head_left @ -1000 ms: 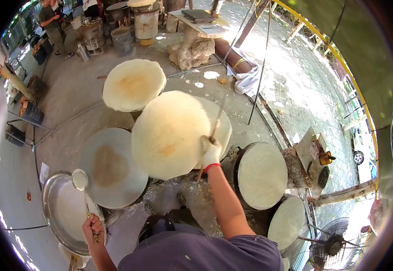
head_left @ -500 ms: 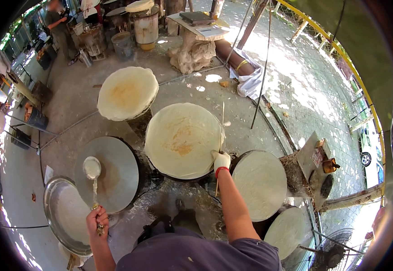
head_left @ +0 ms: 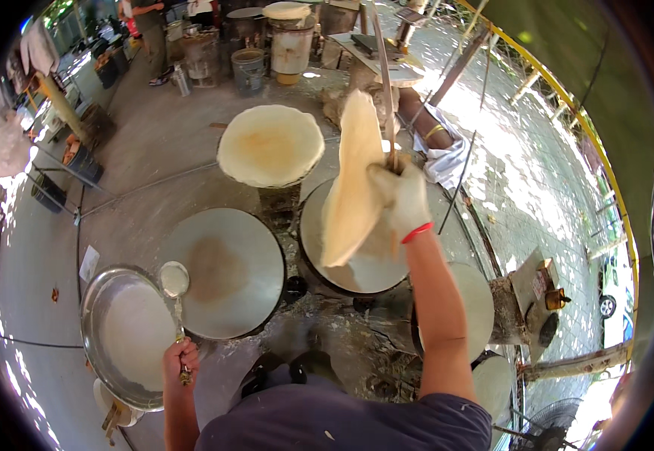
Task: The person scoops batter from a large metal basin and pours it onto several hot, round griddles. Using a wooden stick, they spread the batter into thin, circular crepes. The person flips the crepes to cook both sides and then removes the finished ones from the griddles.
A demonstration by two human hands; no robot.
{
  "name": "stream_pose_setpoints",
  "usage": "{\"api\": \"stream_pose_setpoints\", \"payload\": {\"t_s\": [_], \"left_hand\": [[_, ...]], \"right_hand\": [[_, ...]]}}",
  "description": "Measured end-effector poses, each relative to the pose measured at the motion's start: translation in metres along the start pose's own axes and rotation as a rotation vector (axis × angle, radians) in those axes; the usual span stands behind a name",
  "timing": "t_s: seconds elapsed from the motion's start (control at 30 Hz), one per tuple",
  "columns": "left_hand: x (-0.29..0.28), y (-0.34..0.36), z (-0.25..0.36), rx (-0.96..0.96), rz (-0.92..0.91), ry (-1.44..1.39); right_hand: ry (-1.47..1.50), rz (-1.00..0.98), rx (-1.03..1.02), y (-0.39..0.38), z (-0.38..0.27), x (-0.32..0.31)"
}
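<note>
My gloved right hand (head_left: pixel 400 192) is closed on a long wooden stick (head_left: pixel 387 86), with a thin pale flatbread (head_left: pixel 353 188) raised almost on edge beside it, over the middle round griddle (head_left: pixel 319 237). My left hand (head_left: pixel 180 361) grips the handle of a ladle (head_left: pixel 174 279) whose bowl holds pale batter. The ladle is above the rim area between a steel basin of batter (head_left: pixel 131 346) and the bare left griddle (head_left: pixel 240 289). A lightly browned flatbread (head_left: pixel 270 143) lies on a round top at the back. The right griddle (head_left: pixel 469 301) is pale, partly behind my right arm.
Behind are metal drums (head_left: pixel 289 52), buckets (head_left: pixel 248 79), a stone-based table (head_left: pixel 406 71) and a person (head_left: pixel 149 34). Upright rods and a yellow rail (head_left: pixel 545 71) edge the right side. A fan (head_left: pixel 545 421), a wooden beam (head_left: pixel 575 362) and small containers (head_left: pixel 556 297) sit at lower right.
The flatbread that was flat on the middle griddle half a second ago is now lifted and tilted upright, baring the metal. My right hand has moved up; the whole view has shifted slightly.
</note>
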State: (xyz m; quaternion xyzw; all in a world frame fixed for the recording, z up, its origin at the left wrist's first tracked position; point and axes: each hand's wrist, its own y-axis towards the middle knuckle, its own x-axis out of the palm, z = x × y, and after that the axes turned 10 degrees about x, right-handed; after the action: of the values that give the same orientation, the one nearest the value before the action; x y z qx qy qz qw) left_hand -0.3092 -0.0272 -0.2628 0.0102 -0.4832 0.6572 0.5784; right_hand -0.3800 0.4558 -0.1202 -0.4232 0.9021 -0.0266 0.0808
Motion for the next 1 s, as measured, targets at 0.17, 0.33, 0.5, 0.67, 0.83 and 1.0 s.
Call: {"api": "stream_pose_setpoints", "payload": {"t_s": [0.17,0.33,0.5,0.67,0.83,1.0], "left_hand": [[-0.017,0.004,0.009,0.046,0.036,0.009],[-0.006,0.008,0.013,0.098,0.048,-0.061],[0.006,0.009,0.007,0.219,0.194,-0.150],[0.021,0.015,0.007,0.263,0.260,-0.147],[0.034,0.012,-0.001,0.309,0.392,-0.137],[0.030,0.004,-0.004,0.314,0.472,-0.177]], "right_hand": [[-0.006,-0.262,0.063,0.055,-0.063,0.001],[-0.699,-0.191,-0.133,0.205,-0.038,0.021],[-1.016,-0.043,-0.644,0.214,-0.083,0.099],[-1.005,-0.080,-0.807,0.196,0.008,0.156],[-1.057,-0.181,-0.643,0.226,0.179,0.222],[-1.030,-0.328,-0.637,0.226,0.231,0.258]]}}
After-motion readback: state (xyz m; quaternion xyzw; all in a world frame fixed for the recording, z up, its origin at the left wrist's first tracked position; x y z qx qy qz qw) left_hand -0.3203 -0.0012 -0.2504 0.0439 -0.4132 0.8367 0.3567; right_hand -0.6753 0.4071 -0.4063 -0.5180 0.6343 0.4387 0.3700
